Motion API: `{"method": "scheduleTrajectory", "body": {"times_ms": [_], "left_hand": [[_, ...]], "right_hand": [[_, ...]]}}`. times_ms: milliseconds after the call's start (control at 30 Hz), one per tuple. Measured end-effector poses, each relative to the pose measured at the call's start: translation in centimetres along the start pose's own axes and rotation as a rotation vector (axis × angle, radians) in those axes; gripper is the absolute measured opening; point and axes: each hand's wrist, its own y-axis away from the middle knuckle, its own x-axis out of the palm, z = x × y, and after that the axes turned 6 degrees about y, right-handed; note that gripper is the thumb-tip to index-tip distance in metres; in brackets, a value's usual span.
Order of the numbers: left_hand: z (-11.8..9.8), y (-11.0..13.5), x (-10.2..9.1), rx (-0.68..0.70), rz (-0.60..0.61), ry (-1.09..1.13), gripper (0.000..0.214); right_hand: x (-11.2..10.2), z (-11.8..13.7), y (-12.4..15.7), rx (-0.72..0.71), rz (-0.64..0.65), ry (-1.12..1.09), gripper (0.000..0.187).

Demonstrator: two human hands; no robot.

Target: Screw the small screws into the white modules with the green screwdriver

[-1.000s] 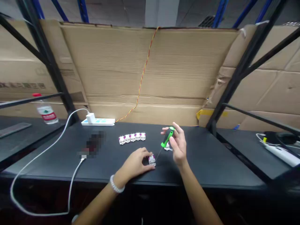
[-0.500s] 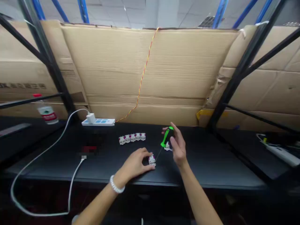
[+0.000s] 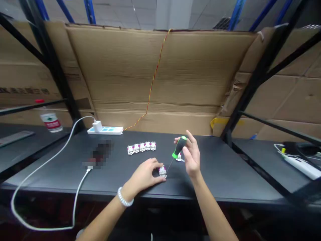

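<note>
My left hand, with a coiled white band on the wrist, pinches a small white part with purple bits against the dark tabletop near its front edge. In my right hand is a screwdriver with a black and green handle, held lightly by thumb and fingers. Its thin shaft slants down to the left, and the tip meets the right side of the pinched part. Whether a screw sits under the tip cannot be seen. Behind the handle lies another white part, partly hidden.
Several similar white parts stand in a row beyond my left hand. A power strip with a charger lies along the cardboard wall. The white cable loops over the front edge. Left, behind the frame, stands a bottle.
The screwdriver handle has turned, showing its black side where green showed before. My right fingers have shifted slightly, while my left hand and the pinched part stay in place. The picture's brightness differs.
</note>
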Motion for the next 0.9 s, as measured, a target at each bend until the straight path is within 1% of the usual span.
{"method": "scheduleTrajectory", "body": {"times_ms": [133, 233, 333, 400, 467, 533, 600, 733, 800, 900], "left_hand": [[0.13, 0.01, 0.05, 0.007, -0.011, -0.002, 0.045], [0.14, -0.02, 0.00, 0.005, -0.006, -0.007, 0.045], [0.12, -0.06, -0.04, -0.002, -0.002, -0.003, 0.048], [0.10, -0.06, -0.02, -0.007, 0.001, -0.004, 0.049], [0.09, -0.02, 0.01, -0.009, -0.004, -0.004, 0.048], [0.11, 0.04, 0.05, -0.003, -0.006, -0.002, 0.046], [0.18, 0.08, 0.09, 0.007, -0.008, 0.006, 0.045], [0.34, 0.05, 0.13, 0.011, -0.009, 0.006, 0.046], [0.36, 0.03, 0.12, 0.008, -0.008, -0.002, 0.046], [0.30, 0.03, 0.11, 0.005, -0.009, -0.003, 0.047]], "right_hand": [[0.21, -0.07, -0.05, -0.015, -0.005, 0.008, 0.036], [0.18, -0.27, -0.20, -0.035, -0.024, 0.098, 0.040], [0.09, -0.49, -0.30, -0.093, -0.089, 0.193, 0.048], [0.05, -0.52, -0.28, -0.075, -0.109, 0.224, 0.050], [0.03, -0.41, -0.18, -0.022, -0.096, 0.224, 0.049], [0.02, -0.23, -0.03, 0.030, -0.062, 0.185, 0.051], [0.03, -0.07, 0.11, 0.045, -0.037, 0.109, 0.051], [0.06, -0.10, 0.16, -0.009, -0.033, 0.016, 0.040], [0.09, -0.26, 0.05, -0.043, -0.048, 0.048, 0.041], [0.11, -0.47, -0.14, -0.102, -0.104, 0.155, 0.046]]}}
